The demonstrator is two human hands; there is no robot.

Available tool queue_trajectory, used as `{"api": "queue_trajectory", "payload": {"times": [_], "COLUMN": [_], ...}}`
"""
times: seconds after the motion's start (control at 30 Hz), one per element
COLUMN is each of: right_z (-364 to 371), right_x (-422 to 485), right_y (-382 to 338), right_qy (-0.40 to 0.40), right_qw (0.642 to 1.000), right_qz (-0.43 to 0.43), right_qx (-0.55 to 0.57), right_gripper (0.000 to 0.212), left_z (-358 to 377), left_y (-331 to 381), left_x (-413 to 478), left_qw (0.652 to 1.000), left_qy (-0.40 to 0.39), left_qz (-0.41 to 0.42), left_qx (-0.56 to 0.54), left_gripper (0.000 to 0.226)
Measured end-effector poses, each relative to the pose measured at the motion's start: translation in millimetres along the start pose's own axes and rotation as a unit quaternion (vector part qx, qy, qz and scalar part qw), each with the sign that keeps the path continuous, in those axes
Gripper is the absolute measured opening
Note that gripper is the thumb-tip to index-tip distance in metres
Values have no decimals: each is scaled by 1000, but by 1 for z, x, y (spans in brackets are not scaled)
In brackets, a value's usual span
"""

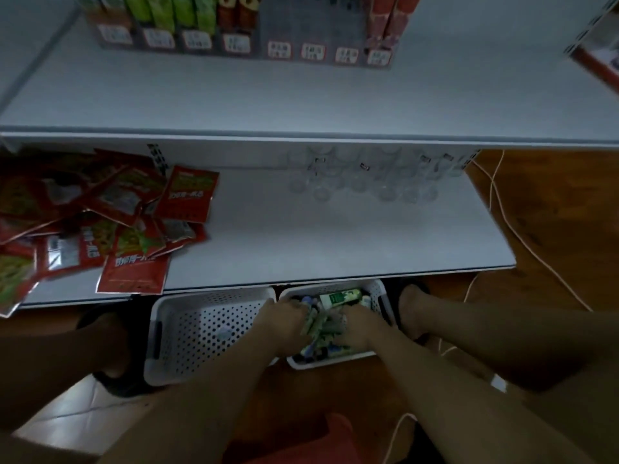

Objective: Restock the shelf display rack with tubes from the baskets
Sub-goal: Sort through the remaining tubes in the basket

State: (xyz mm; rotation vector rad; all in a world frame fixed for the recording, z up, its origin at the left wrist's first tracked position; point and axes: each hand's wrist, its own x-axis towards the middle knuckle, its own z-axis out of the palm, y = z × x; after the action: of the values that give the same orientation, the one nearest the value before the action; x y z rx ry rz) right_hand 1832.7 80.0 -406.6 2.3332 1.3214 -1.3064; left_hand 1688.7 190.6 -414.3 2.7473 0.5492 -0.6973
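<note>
While both hands are down in the right basket [380, 291], I read this as the gathering step. The left hand [284, 321] and the right hand [356, 326] curl in from either side round one bunch of tubes [323, 324] pressed between them. Their fingertips are buried in the pile, so I cannot tell how many tubes they hold. That basket sits on the floor just under the front edge of the lower shelf [335, 236], right beside the left basket [201, 329]. The left one looks almost empty, with only one small pale thing I cannot identify on its bottom. At the back of the upper shelf [301, 102] stands the display rack [311, 31], and its middle slots show bare grey behind their price tags [313, 51], so my guess is that the bunch belongs there. Next I would have to lift it clear of the basket's rim, carry it up past both shelf edges, and sort the tubes into slots one by one. They look like soft plastic, rounded and slick, mostly green and white, so a loose handful could slide apart on the way. Both baskets are rigid white plastic pierced with round holes. I take the shelves for smooth painted metal.
</note>
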Motion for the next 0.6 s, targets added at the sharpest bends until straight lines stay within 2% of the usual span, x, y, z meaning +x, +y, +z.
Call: {"api": "queue_trajectory", "payload": {"times": [0.1, 0.2, 0.3, 0.43, 0.6], "right_z": [20, 33, 37, 39, 39], "right_x": [19, 37, 56, 71, 82], "right_y": [-5, -9, -10, -4, 5], "right_qy": [29, 40, 53, 62, 62], "right_qw": [999, 999, 997, 994, 982], "right_qz": [28, 33, 27, 19, 38], "right_qx": [-17, -6, 43, 93, 174], "right_gripper": [57, 62, 65, 24, 8], "left_z": [29, 42, 39, 44, 58], "left_y": [8, 4, -3, -4, -2], "left_x": [1, 8, 24, 39, 49], "left_qw": [999, 996, 997, 998, 998], "left_qy": [21, 24, 37, 49, 65], "left_qz": [-34, -76, -61, -33, -25], "left_qx": [-28, -50, -31, -2, -10], "left_gripper": [57, 64, 67, 68, 58]}}
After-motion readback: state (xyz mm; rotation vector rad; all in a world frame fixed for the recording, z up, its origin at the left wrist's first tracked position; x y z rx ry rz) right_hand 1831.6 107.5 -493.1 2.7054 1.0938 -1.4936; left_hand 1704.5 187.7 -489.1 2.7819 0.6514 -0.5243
